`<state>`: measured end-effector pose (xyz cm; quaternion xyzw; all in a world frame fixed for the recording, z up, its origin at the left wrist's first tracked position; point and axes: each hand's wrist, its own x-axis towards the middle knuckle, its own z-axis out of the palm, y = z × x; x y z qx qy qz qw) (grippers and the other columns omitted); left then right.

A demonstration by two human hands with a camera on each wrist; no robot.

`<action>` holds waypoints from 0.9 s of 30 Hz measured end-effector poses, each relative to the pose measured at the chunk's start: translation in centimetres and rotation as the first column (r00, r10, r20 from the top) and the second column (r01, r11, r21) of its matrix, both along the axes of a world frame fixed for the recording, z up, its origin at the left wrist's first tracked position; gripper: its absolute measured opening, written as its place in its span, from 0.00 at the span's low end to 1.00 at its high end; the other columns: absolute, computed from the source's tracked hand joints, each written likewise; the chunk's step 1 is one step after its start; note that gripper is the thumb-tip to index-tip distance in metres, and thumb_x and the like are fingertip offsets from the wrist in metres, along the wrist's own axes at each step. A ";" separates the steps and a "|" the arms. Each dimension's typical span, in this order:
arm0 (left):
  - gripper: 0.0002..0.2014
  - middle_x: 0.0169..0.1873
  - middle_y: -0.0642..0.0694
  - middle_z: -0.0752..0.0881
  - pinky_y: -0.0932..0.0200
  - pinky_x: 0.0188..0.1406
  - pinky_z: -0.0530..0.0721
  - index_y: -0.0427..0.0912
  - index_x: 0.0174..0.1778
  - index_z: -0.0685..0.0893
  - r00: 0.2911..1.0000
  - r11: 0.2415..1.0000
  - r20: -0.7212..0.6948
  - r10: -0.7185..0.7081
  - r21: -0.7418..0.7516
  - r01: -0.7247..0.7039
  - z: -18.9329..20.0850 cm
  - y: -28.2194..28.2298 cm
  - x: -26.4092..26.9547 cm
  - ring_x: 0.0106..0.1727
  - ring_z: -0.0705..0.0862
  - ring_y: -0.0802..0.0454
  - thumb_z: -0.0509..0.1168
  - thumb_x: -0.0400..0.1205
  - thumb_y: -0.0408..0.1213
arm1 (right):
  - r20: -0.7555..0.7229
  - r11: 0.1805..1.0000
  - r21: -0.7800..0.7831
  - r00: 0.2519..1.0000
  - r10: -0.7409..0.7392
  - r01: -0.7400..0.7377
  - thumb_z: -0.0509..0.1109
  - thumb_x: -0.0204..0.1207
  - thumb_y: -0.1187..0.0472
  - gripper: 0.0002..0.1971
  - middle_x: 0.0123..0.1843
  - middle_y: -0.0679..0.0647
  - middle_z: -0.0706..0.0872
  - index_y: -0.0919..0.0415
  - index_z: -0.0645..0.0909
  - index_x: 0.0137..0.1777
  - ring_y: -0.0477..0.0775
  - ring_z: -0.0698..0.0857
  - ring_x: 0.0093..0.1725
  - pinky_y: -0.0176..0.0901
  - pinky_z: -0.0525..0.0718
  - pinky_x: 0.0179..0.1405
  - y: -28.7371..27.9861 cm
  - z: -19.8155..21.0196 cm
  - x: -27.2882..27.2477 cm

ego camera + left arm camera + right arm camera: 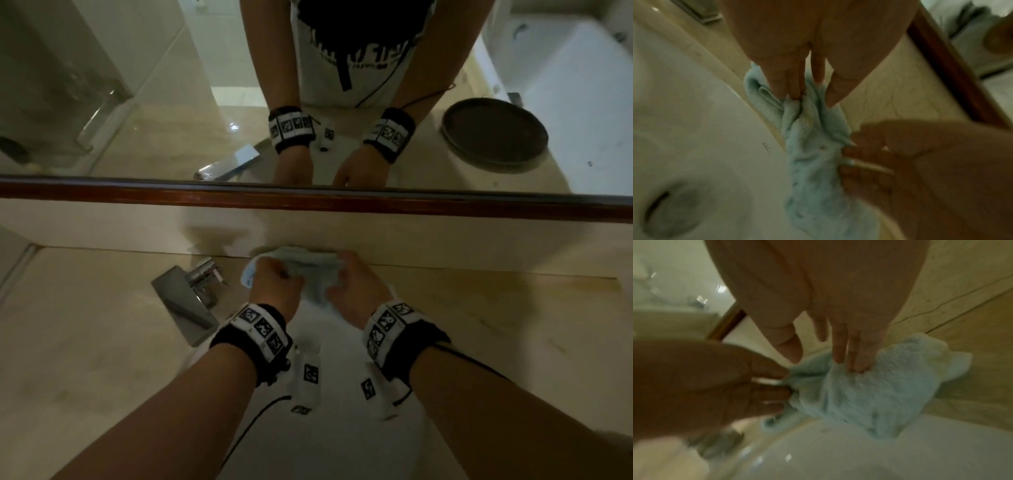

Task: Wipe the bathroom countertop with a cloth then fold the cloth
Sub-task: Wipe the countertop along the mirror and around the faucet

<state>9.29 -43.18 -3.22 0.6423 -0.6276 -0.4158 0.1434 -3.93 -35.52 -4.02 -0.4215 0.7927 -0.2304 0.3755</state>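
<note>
A light blue cloth (303, 265) lies bunched on the beige countertop (479, 325), at the back behind the sink and close to the backsplash. My left hand (274, 279) pinches its left end, with fingers and thumb closed on a fold (812, 100). My right hand (349, 277) grips the right end, its fingers (849, 363) dug into the terry pile. In the left wrist view the cloth (813, 146) stretches between both hands and hangs over the basin rim. The right wrist view is blurred; there the cloth (869, 394) sits crumpled beside the basin.
A chrome faucet (202, 284) stands just left of my left hand. The white basin (325, 377) lies under my wrists. A mirror with a dark wooden frame (308, 200) runs along the wall. A dark round tray (495, 133) shows in the reflection.
</note>
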 end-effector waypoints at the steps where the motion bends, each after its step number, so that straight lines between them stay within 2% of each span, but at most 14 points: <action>1: 0.12 0.56 0.34 0.87 0.50 0.52 0.84 0.34 0.60 0.83 0.977 0.986 0.131 -0.166 -0.009 0.168 -0.4 0.1 -0.4 0.56 0.85 0.37 0.67 0.83 0.35 | -0.115 0.993 0.008 0.986 0.122 -0.122 0.67 0.76 0.52 0.31 0.67 0.55 0.81 0.50 0.64 0.79 0.58 0.83 0.60 0.50 0.83 0.54 0.0 -0.7 0.6; 3: 0.15 0.65 0.35 0.84 0.46 0.67 0.77 0.36 0.64 0.84 0.850 0.893 0.339 -0.403 -0.056 0.446 -1.4 0.1 -0.8 0.66 0.80 0.35 0.59 0.87 0.38 | -0.368 0.946 0.119 0.872 0.324 -0.301 0.62 0.80 0.50 0.30 0.75 0.57 0.72 0.45 0.60 0.81 0.65 0.75 0.70 0.57 0.77 0.67 0.4 -2.3 1.2; 5: 0.19 0.70 0.37 0.79 0.41 0.70 0.73 0.47 0.71 0.79 0.750 0.842 0.482 -0.452 -0.046 0.537 -2.4 -0.3 -1.0 0.70 0.75 0.33 0.56 0.87 0.48 | -0.529 0.926 0.204 0.760 0.378 -0.319 0.59 0.83 0.49 0.28 0.76 0.58 0.67 0.41 0.58 0.82 0.68 0.71 0.67 0.59 0.74 0.68 0.8 -3.5 0.8; 7: 0.23 0.72 0.37 0.73 0.38 0.72 0.73 0.56 0.75 0.73 0.685 0.819 0.549 -0.480 0.000 0.574 -3.1 -0.9 -1.4 0.71 0.71 0.31 0.55 0.85 0.56 | -0.579 0.933 0.202 0.732 0.360 -0.298 0.60 0.83 0.51 0.27 0.73 0.59 0.68 0.38 0.59 0.80 0.68 0.72 0.62 0.59 0.76 0.63 1.1 -4.5 -0.1; 9: 0.24 0.74 0.39 0.71 0.38 0.76 0.70 0.57 0.78 0.69 0.610 0.772 0.577 -0.543 0.056 0.633 -4.1 -1.1 -2.2 0.73 0.69 0.31 0.54 0.86 0.56 | -0.565 0.938 0.192 0.749 0.347 -0.290 0.60 0.82 0.52 0.27 0.72 0.57 0.68 0.36 0.60 0.79 0.67 0.72 0.59 0.58 0.78 0.61 1.6 -4.9 -1.3; 10: 0.24 0.74 0.41 0.72 0.38 0.76 0.70 0.57 0.78 0.69 0.597 0.755 0.572 -0.563 0.063 0.652 -4.3 -1.1 -2.9 0.73 0.69 0.32 0.53 0.85 0.57 | -0.553 0.938 0.202 0.758 0.347 -0.282 0.60 0.82 0.52 0.27 0.72 0.57 0.67 0.35 0.59 0.79 0.66 0.72 0.59 0.58 0.78 0.61 1.9 -4.9 -1.9; 14: 0.24 0.70 0.40 0.74 0.39 0.74 0.72 0.60 0.72 0.71 0.617 0.744 0.519 -0.592 0.057 0.666 -5.3 0.5 -6.1 0.71 0.71 0.35 0.56 0.80 0.60 | -0.537 0.946 0.250 0.784 0.312 -0.205 0.59 0.82 0.48 0.28 0.76 0.56 0.65 0.32 0.56 0.80 0.65 0.72 0.63 0.59 0.77 0.65 3.9 -4.8 -5.0; 16: 0.25 0.71 0.40 0.72 0.41 0.76 0.71 0.59 0.74 0.71 0.610 0.727 0.495 -0.618 0.065 0.684 -5.4 1.9 -8.0 0.73 0.70 0.35 0.57 0.80 0.59 | -0.547 0.949 0.264 0.783 0.294 -0.172 0.58 0.82 0.46 0.28 0.76 0.56 0.65 0.31 0.55 0.80 0.65 0.72 0.64 0.60 0.78 0.66 5.2 -4.7 -7.0; 19: 0.27 0.75 0.40 0.69 0.42 0.79 0.68 0.57 0.78 0.69 0.606 0.692 0.437 -0.665 0.056 0.720 -5.4 3.9 -10.9 0.76 0.68 0.35 0.59 0.82 0.56 | -0.537 0.932 0.333 0.783 0.314 -0.145 0.62 0.79 0.44 0.32 0.76 0.56 0.63 0.28 0.51 0.79 0.66 0.71 0.64 0.59 0.76 0.68 7.2 -4.7 -10.3; 23: 0.28 0.74 0.41 0.69 0.44 0.79 0.69 0.55 0.79 0.69 0.589 0.658 0.398 -0.703 0.051 0.751 -5.4 6.1 -14.4 0.76 0.69 0.36 0.63 0.82 0.52 | -0.508 0.946 0.318 0.832 0.224 -0.060 0.51 0.84 0.44 0.24 0.76 0.55 0.64 0.25 0.54 0.79 0.65 0.70 0.66 0.57 0.76 0.69 9.7 -4.7 -14.0; 27: 0.27 0.73 0.41 0.68 0.45 0.77 0.70 0.56 0.79 0.68 0.580 0.641 0.381 -0.720 0.046 0.766 -5.5 7.7 -17.0 0.75 0.69 0.37 0.65 0.83 0.49 | -0.483 0.952 0.307 0.859 0.169 -0.015 0.49 0.85 0.44 0.23 0.74 0.54 0.64 0.25 0.58 0.79 0.64 0.71 0.64 0.55 0.78 0.67 11.3 -5.4 -16.2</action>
